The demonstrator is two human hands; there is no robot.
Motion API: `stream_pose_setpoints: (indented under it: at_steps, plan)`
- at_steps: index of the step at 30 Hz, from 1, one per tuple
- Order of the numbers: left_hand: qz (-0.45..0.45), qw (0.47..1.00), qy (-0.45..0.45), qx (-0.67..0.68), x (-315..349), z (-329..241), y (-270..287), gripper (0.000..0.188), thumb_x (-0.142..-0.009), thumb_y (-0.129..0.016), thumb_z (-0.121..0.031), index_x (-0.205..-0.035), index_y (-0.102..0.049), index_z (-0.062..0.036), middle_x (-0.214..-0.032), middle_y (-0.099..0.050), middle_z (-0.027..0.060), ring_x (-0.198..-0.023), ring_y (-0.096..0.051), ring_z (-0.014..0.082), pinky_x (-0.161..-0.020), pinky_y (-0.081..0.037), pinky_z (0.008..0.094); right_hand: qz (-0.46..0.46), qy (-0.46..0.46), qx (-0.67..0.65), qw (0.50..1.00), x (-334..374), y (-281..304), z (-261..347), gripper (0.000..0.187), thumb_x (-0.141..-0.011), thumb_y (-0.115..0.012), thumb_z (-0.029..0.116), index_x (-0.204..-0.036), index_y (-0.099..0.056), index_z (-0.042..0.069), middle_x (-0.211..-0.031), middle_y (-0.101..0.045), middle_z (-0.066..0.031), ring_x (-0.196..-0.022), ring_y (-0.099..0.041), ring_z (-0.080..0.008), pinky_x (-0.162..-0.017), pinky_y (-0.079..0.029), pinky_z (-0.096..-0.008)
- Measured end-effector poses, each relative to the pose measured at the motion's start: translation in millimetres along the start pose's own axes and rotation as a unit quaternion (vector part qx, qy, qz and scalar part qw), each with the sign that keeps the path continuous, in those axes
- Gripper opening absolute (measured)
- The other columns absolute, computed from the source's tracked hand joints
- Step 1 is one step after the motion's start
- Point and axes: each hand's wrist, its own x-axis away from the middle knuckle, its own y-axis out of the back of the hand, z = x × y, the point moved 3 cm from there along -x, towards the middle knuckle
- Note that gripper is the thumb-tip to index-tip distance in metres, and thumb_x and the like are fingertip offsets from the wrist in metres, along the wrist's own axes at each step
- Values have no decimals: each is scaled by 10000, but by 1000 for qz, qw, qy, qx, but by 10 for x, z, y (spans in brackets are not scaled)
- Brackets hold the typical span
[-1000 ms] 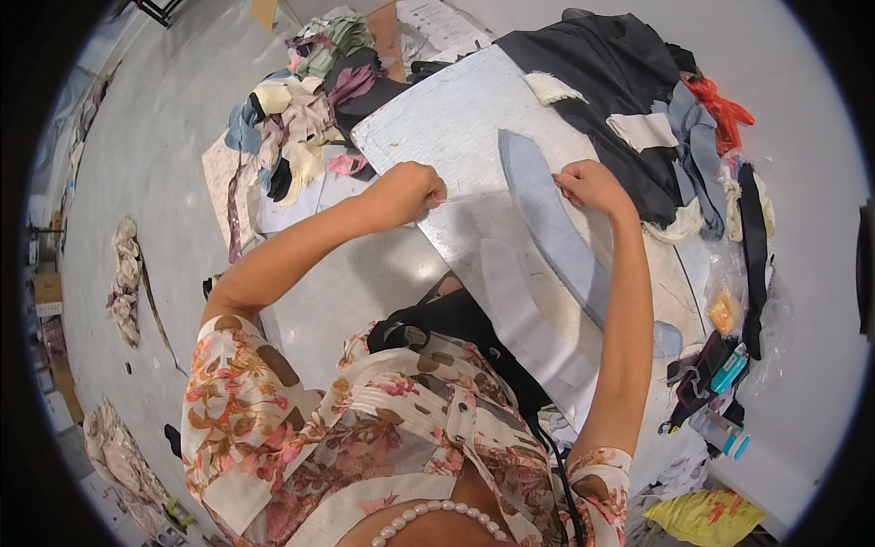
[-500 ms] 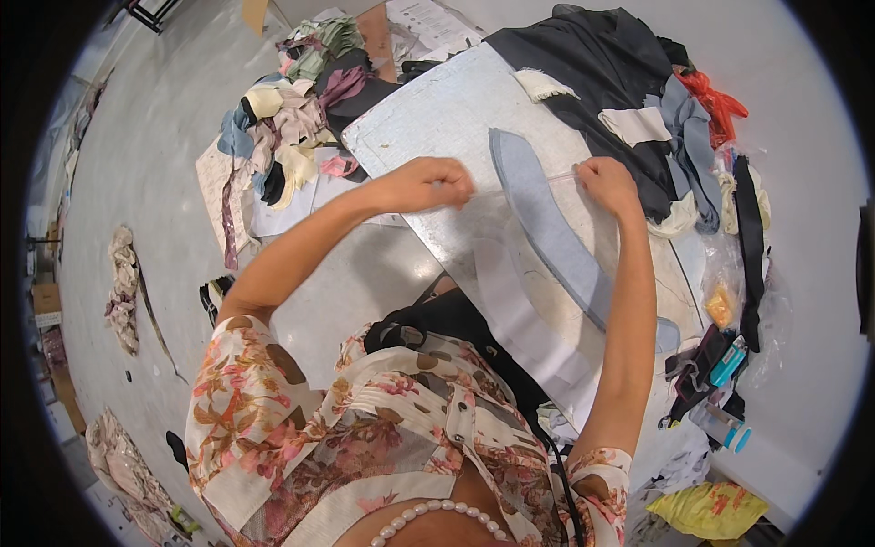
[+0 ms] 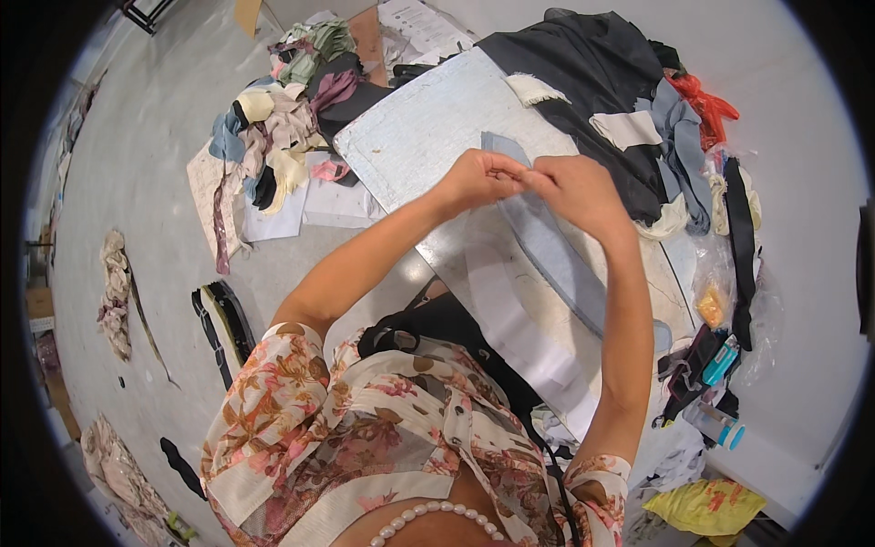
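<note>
The light-blue curved fabric piece [image 3: 570,264] lies on the table [image 3: 410,118], its upper end directly beneath the grip and the rest running toward the body, to the right of it. The left hand [image 3: 478,178] and right hand [image 3: 581,191] meet above that end, fingers curled and tips pressed together; whether anything fine is pinched between them, or whether they touch the fabric, I cannot tell. The chief risk seems to be the piece itself: nothing visible pins it, so a knuckle dragging across the upper end could swing or crease it. Should a strand be between the fingertips, it could slip or tangle, being too fine to follow there. Nearer the body than the grip, the white curved strip [image 3: 506,301] reaches along the table's near edge, where a brush from the right forearm might push it off. Beyond and right of the grip, the black cloth [image 3: 592,59], with a cream scrap [image 3: 536,89] by its edge, could snag a sweeping right hand. Half a second ago the hands were apart, one on each side of the blue piece, with a thin pale strand stretched between; now they have closed together and no strand shows.
</note>
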Motion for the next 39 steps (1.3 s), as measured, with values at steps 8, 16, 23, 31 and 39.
stream_pose_setpoints:
  at_steps: [8,16,23,31,39]
  plan:
    - [-78,936,-233,-251,122,-90,-109,82,-803,-679,31,-862,-715,-14,-821,-709,39,-745,-634,97,-681,-505,235,-85,-83,-256,959,43,242,-141,342,-940,-507,345,-1011,-683,59,-821,-678,-76,-804,-650,-180,-726,-479,-322]
    - [-79,893,-323,-303,148,-111,-133,108,-774,-731,12,-873,-721,-31,-838,-718,69,-731,-657,147,-660,-513,250,-117,-23,-182,976,41,-151,-331,308,-929,-562,332,-988,-684,54,-942,-674,-99,-851,-627,-274,-760,-478,-331]
    - [-35,997,70,23,12,-143,-43,106,-783,-773,-66,-847,-693,-35,-818,-713,70,-635,-627,109,-505,-436,216,-101,-83,-201,971,161,-227,-323,168,-848,-663,190,-812,-653,27,-643,-610,-98,-565,-548,-204,-554,-422,-327]
    - [-39,998,41,-13,-66,26,39,113,-795,-754,-71,-863,-665,-64,-762,-687,28,-616,-605,103,-504,-434,229,-61,-43,-240,968,301,-414,-314,125,-860,-654,144,-872,-674,21,-677,-617,-82,-596,-557,-165,-574,-437,-305]
    - [-94,717,-477,-500,17,-103,-150,244,-650,-702,9,-852,-659,-122,-779,-653,4,-675,-611,204,-573,-488,293,-52,-103,-300,947,8,-435,-409,226,-888,-535,24,-1075,-662,13,-744,-640,-76,-692,-593,-151,-669,-469,-285]
